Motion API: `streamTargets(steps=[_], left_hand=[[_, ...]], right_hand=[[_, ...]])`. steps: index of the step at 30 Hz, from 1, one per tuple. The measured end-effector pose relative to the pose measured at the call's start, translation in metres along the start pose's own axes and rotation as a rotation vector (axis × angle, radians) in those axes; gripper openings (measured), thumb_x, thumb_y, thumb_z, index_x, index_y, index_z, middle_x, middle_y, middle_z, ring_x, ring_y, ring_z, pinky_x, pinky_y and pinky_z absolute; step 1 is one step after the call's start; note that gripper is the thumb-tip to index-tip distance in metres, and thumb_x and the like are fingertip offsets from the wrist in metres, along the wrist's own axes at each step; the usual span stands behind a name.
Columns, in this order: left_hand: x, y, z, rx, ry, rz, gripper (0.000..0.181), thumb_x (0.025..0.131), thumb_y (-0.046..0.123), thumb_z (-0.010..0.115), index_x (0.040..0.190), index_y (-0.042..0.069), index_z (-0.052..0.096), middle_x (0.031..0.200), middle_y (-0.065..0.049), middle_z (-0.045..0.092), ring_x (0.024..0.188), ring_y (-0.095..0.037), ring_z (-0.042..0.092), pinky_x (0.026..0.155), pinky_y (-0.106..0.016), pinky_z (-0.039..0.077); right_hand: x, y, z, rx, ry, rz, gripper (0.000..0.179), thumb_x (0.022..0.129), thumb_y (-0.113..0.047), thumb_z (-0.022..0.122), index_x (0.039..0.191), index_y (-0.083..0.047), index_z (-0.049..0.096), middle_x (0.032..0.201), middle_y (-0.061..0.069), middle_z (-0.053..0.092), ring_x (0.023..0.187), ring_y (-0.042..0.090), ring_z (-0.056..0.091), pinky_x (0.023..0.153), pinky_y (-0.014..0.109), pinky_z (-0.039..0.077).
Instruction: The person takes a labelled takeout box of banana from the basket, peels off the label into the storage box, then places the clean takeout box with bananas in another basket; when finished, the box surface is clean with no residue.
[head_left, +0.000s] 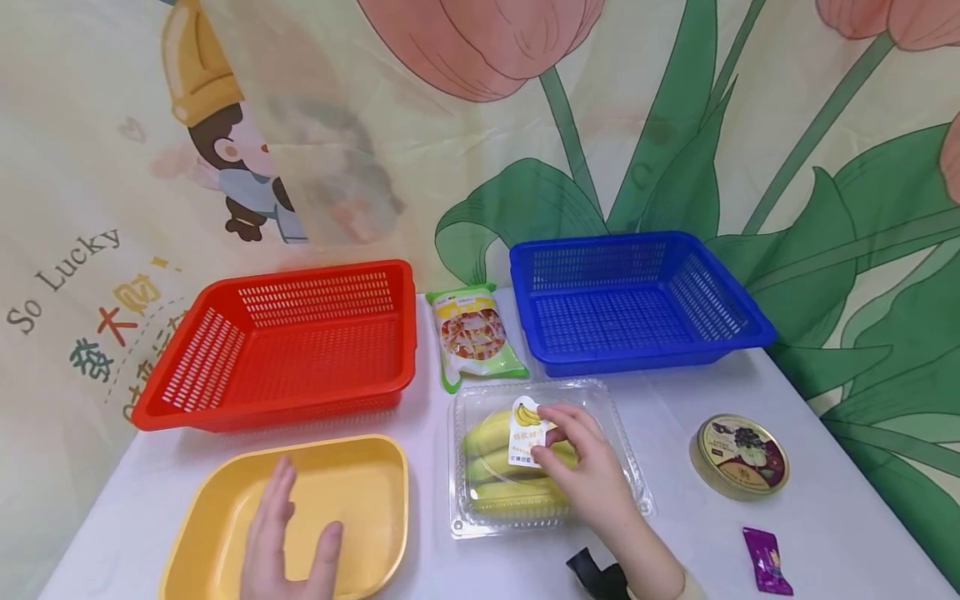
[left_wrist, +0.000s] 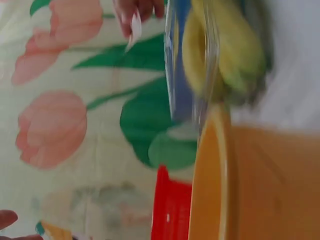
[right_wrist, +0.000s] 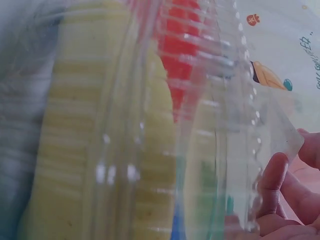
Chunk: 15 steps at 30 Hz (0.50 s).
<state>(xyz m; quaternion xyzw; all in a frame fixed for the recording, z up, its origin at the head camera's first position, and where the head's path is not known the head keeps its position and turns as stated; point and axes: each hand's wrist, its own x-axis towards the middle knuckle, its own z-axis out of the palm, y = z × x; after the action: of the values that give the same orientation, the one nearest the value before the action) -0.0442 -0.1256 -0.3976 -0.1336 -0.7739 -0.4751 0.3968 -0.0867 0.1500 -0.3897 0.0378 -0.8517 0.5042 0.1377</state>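
Between its thumb and fingers, my right hand (head_left: 588, 467) pinches a white label (head_left: 528, 433) with a banana picture, seen edge-on in the left wrist view. The label is held above a clear plastic box (head_left: 468, 527) in the head view. Inside the box lie several yellow-green bananas (head_left: 517, 496), close up and blurred in the right wrist view. My left hand (head_left: 288, 542) is over the yellow tray (head_left: 360, 454) with its fingers extended and thumb apart, holding nothing.
Behind the yellow tray stands a red basket (head_left: 330, 333); a blue basket (head_left: 607, 321) is at the back right. A green-edged food packet (head_left: 474, 337) lies between them. To the right are a round tin (head_left: 740, 457), a purple packet (head_left: 766, 561) and a black object (head_left: 597, 577).
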Motion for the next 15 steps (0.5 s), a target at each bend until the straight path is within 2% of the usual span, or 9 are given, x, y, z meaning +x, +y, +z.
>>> streamTargets(steps=[2, 4, 7, 9, 12, 15], left_hand=[[-0.002, -0.012, -0.015, 0.055, 0.019, -0.079, 0.059, 0.072, -0.005, 0.064, 0.127, -0.011, 0.044, 0.140, -0.013, 0.042, 0.127, -0.008, 0.040, 0.095, -0.006, 0.034], [-0.004, -0.022, -0.029, 0.154, 0.026, -0.230, 0.064, 0.073, -0.005, 0.065, 0.133, 0.000, 0.043, 0.141, -0.009, 0.042, 0.127, -0.004, 0.038, 0.093, -0.003, 0.032], [-0.006, -0.028, -0.047, 0.340, 0.009, -0.460, 0.065, 0.080, 0.007, 0.065, 0.139, 0.016, 0.038, 0.145, 0.001, 0.036, 0.130, -0.001, 0.032, 0.095, 0.001, 0.025], [-0.001, -0.023, -0.056, 0.461, -0.009, -0.624, 0.065, 0.083, 0.015, 0.064, 0.140, 0.027, 0.034, 0.146, 0.009, 0.032, 0.132, -0.001, 0.028, 0.099, -0.001, 0.021], [0.010, -0.016, -0.069, 0.586, -0.041, -0.759, 0.060, 0.088, 0.024, 0.057, 0.142, 0.027, 0.030, 0.148, 0.011, 0.029, 0.137, -0.008, 0.025, 0.111, -0.020, 0.022], [0.019, -0.019, -0.085, 0.686, -0.099, -0.853, 0.060, 0.090, 0.031, 0.052, 0.144, 0.025, 0.026, 0.150, 0.007, 0.024, 0.138, -0.021, 0.022, 0.111, -0.045, 0.023]], right_hand=[[-0.001, -0.001, 0.001, -0.001, -0.002, 0.005, 0.042, 0.073, 0.000, 0.069, 0.114, -0.008, 0.062, 0.116, 0.002, 0.056, 0.082, 0.000, 0.054, 0.082, 0.029, 0.050], [-0.003, -0.002, 0.003, -0.002, -0.003, 0.005, 0.042, 0.073, 0.000, 0.070, 0.113, -0.009, 0.062, 0.115, 0.002, 0.056, 0.082, -0.001, 0.054, 0.082, 0.028, 0.049], [-0.005, -0.006, 0.008, 0.008, -0.010, -0.025, 0.042, 0.072, 0.001, 0.070, 0.112, -0.009, 0.063, 0.114, 0.001, 0.057, 0.081, -0.001, 0.054, 0.081, 0.026, 0.049], [-0.007, -0.009, 0.011, 0.023, -0.021, -0.052, 0.042, 0.071, 0.002, 0.070, 0.112, -0.009, 0.063, 0.113, 0.001, 0.057, 0.081, -0.001, 0.054, 0.078, 0.024, 0.050], [-0.008, -0.014, 0.018, 0.077, -0.058, -0.070, 0.044, 0.070, 0.004, 0.070, 0.112, -0.009, 0.063, 0.113, 0.002, 0.057, 0.081, 0.000, 0.055, 0.070, 0.022, 0.053], [-0.010, -0.018, 0.023, 0.117, -0.099, -0.072, 0.045, 0.070, 0.005, 0.070, 0.112, -0.009, 0.062, 0.113, 0.001, 0.056, 0.081, 0.001, 0.054, 0.069, 0.023, 0.054]])
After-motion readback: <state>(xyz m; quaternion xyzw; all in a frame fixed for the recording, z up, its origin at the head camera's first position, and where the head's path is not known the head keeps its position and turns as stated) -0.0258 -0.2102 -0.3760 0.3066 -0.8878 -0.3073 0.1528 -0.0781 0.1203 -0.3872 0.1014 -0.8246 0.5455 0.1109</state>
